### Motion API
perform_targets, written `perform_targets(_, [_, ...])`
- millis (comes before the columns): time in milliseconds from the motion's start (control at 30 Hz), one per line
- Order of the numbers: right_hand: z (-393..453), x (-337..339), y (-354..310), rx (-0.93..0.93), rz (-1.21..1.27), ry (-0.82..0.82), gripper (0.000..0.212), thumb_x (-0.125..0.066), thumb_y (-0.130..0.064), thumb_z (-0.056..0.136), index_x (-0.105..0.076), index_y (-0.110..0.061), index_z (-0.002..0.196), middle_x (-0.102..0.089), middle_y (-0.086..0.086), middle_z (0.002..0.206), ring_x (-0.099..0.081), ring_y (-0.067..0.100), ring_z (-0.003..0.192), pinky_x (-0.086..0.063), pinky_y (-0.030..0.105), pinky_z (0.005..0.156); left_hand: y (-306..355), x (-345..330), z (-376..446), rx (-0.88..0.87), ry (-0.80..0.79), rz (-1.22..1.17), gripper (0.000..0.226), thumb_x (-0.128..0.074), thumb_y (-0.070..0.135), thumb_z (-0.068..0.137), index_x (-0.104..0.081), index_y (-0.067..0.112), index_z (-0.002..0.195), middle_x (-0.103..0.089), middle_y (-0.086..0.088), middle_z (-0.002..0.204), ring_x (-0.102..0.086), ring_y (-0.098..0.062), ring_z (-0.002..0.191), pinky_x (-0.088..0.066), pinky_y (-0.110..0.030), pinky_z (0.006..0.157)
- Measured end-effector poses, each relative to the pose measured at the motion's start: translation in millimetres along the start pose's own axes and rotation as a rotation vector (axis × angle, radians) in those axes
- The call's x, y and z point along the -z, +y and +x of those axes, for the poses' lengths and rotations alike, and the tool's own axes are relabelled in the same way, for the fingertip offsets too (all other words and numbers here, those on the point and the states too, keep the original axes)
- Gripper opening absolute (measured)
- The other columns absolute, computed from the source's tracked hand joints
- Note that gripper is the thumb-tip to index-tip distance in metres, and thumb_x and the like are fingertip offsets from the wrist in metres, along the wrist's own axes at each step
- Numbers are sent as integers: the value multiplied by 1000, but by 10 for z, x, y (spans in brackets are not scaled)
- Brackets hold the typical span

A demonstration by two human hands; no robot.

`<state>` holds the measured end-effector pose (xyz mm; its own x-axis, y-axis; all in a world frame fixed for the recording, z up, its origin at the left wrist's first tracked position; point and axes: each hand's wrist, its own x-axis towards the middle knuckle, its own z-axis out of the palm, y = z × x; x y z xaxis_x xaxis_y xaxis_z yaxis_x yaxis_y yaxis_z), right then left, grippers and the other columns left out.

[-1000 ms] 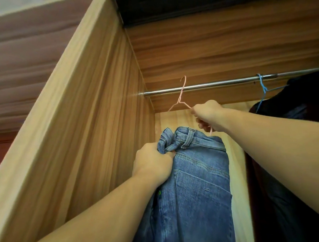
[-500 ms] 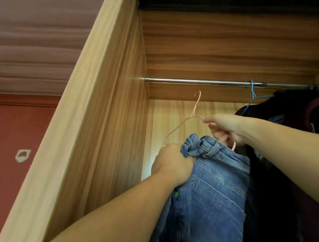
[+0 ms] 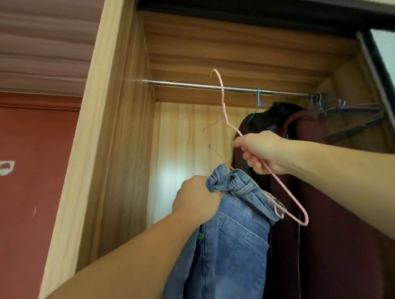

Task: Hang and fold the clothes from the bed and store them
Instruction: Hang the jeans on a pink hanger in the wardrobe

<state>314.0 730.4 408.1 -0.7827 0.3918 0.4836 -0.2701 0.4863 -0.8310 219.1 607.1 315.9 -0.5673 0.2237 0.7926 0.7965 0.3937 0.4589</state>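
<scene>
Below the rail (image 3: 202, 86), right hand (image 3: 260, 152) is gripping pink hanger (image 3: 287, 192) w/ jeans (image 3: 232, 239); left hand (image 3: 196, 201) is clutching waistband.

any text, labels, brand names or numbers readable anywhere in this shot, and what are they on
None can be read.
The jeans show no readable label or brand patch.
The white mark on the red wall is a shape, not readable text.
The pink hanger and the wardrobe panel carry no print.
</scene>
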Motion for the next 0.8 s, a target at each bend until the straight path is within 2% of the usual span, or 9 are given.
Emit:
perform_targets(100, [-554, 318, -18, -50, -4, -73, 22, -57, -35, 93, -54, -13, 90, -38, -5, 51, -23, 5, 35, -18, 14, 32, 324, 120, -426, 32, 5, 22, 36, -61, 27, 88, -47, 17, 56, -51, 2, 57, -47, -16, 57, -34, -24, 52])
perform_targets(200, [-1130, 567, 66, -56, 5, -101, 28, -42, -34, 97, -54, -14, 82, -31, -8, 44, -17, 5, 35, -11, 13, 37, 653, 211, -794, 124, 52, 64, 36, -58, 24, 89, -46, 18, 55, -50, 0, 59, -48, -18, 56, -33, -24, 49])
perform_targets(300, [-1638, 798, 203, -43, -2, 18, 33, -54, -49, 89, -50, -19, 75, -31, -6, 48, -20, 7, 37, -13, 15, 38, 922, 313, -1037, 219, 66, 23, 34, -60, 24, 89, -49, 16, 58, -53, -1, 61, -51, -17, 56, -35, -22, 47])
perform_targets(400, [-1990, 958, 293, -2, -34, 126, 29, -64, -41, 86, -48, -18, 75, -29, 0, 58, -22, 10, 42, -14, 18, 38, 1162, 343, -1268, 262, 68, -74, 30, -63, 19, 86, -52, 13, 58, -55, -3, 61, -52, -20, 58, -37, -23, 48])
perform_targets(500, [-2307, 914, 441, -61, -45, 100, 31, -69, -30, 83, -47, -16, 66, -34, 1, 52, -25, 9, 33, -17, 17, 34, 1364, 306, -1539, 266, 48, -125, 18, -64, 15, 84, -64, 5, 69, -63, -8, 69, -60, -24, 64, -40, -24, 50])
perform_targets(567, [-2514, 776, 547, -105, -47, 72, 34, -74, -37, 81, -56, -14, 64, -44, -3, 44, -35, 7, 28, -23, 16, 32, 1396, 294, -1732, 266, 58, -190, 16, -64, 14, 83, -67, 0, 74, -68, -14, 76, -65, -30, 74, -46, -30, 57])
perform_targets(667, [-2723, 532, 670, -93, -74, 146, 39, -78, -56, 69, -71, -18, 78, -62, -3, 65, -57, 12, 52, -37, 21, 43, 1339, 334, -2090, 280, 13, -313, 18, -67, 17, 85, -70, 1, 77, -70, -15, 80, -66, -26, 76, -49, -31, 61])
perform_targets(733, [-2851, 353, 730, -76, -76, 179, 43, -79, -60, 63, -73, -22, 83, -66, -5, 72, -61, 11, 65, -40, 19, 49, 1270, 380, -2381, 270, -61, -453, 12, -72, 18, 84, -73, 7, 80, -71, -7, 76, -66, -17, 70, -50, -25, 59])
perform_targets(800, [-2978, 183, 820, -126, -48, 190, 49, -81, -61, 57, -73, -21, 84, -67, -4, 75, -64, 11, 69, -45, 22, 54, 1172, 422, -2626, 270, -142, -567, 4, -77, 18, 80, -75, 15, 80, -73, -2, 76, -70, -15, 74, -54, -27, 65])
